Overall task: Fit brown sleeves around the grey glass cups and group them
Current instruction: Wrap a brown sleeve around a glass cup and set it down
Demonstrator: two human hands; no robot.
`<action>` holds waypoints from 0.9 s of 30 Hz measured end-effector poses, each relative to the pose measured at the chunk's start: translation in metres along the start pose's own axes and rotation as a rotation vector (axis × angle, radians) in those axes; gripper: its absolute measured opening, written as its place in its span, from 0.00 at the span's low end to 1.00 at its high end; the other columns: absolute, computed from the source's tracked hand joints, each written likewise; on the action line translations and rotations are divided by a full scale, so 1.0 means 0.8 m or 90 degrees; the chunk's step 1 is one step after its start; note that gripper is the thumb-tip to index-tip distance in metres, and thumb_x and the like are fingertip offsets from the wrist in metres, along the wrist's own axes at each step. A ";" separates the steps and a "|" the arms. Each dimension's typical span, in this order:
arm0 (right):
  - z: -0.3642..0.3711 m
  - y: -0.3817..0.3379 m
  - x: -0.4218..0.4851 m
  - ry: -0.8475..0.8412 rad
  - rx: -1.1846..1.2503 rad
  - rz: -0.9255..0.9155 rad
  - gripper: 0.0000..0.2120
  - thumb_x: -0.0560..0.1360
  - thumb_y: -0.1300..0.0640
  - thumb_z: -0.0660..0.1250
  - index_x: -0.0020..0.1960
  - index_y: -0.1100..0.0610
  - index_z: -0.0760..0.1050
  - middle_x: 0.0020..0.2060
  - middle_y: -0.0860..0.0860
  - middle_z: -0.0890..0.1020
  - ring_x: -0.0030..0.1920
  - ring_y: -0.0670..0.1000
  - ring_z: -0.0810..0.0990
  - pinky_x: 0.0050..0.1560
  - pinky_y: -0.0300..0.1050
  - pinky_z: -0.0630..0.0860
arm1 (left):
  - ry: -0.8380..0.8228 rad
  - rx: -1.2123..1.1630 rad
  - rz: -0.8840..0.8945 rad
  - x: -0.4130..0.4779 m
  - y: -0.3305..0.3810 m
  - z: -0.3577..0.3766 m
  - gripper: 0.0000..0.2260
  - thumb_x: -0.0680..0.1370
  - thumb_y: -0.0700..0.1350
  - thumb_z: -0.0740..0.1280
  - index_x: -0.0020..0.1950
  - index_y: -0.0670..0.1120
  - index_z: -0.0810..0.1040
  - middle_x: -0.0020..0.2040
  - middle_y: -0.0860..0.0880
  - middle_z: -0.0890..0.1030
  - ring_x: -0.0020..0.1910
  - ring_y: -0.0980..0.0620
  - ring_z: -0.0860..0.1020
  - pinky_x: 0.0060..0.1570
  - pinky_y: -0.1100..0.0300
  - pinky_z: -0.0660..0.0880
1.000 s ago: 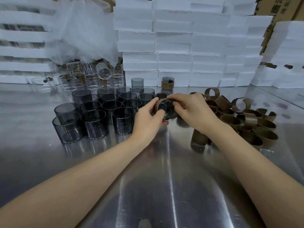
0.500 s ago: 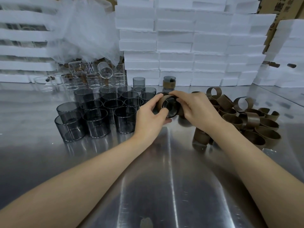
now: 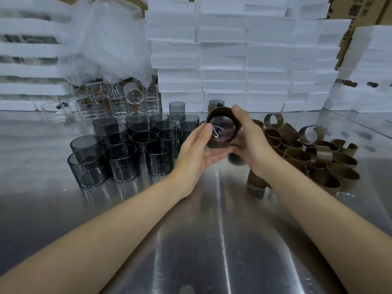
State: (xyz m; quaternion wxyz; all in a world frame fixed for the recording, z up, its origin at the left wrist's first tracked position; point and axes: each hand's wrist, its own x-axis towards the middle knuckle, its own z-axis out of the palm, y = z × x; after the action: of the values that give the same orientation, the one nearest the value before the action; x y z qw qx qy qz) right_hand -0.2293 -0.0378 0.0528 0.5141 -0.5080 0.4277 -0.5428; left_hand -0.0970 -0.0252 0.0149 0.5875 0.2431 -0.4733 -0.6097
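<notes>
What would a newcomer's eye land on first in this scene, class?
Dead centre, the left hand and right hand hold up a sleeved cup, tilted toward the camera. A crowd of bare grey cups stands to its left on the shiny metal table, a heap of brown sleeves lies to its right, and white foam stacks rise behind.

foam blocks (image 3: 222, 60) stacked | clear glasses (image 3: 115, 102) | plastic bag (image 3: 106, 39) | steel table (image 3: 212, 230)

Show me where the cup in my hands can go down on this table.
Widest bare patch: the steel table in front, between the grey cups on the left and the brown sleeves on the right. Also bare: left of the grey cups, and far right behind the sleeves. Crowded: the back left, with clear glasses behind the grey ones.
</notes>
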 end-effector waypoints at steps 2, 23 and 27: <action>0.010 0.014 -0.005 -0.029 0.155 0.008 0.27 0.78 0.40 0.60 0.63 0.61 0.77 0.50 0.56 0.85 0.50 0.53 0.84 0.50 0.46 0.81 | 0.022 0.007 -0.037 0.000 -0.002 0.000 0.28 0.70 0.59 0.67 0.66 0.45 0.73 0.49 0.47 0.84 0.36 0.48 0.83 0.40 0.59 0.80; 0.011 0.036 0.012 -0.043 0.407 0.159 0.18 0.79 0.49 0.65 0.40 0.59 0.86 0.48 0.59 0.85 0.51 0.55 0.85 0.59 0.49 0.77 | -0.018 -0.028 -0.226 0.019 0.014 -0.032 0.14 0.74 0.57 0.65 0.49 0.47 0.77 0.37 0.51 0.75 0.23 0.59 0.59 0.24 0.68 0.59; 0.010 0.032 0.011 -0.063 0.418 0.164 0.17 0.79 0.49 0.64 0.55 0.62 0.81 0.54 0.60 0.84 0.54 0.55 0.84 0.59 0.48 0.77 | -0.060 -0.019 -0.211 0.021 0.016 -0.040 0.14 0.74 0.57 0.64 0.50 0.48 0.77 0.40 0.51 0.75 0.23 0.60 0.60 0.24 0.69 0.60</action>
State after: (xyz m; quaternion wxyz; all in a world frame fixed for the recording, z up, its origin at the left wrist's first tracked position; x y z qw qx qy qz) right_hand -0.2175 -0.0491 0.0294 0.7342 -0.2833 0.2659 -0.5567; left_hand -0.0667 -0.0488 0.0168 0.4596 0.2805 -0.4444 -0.7160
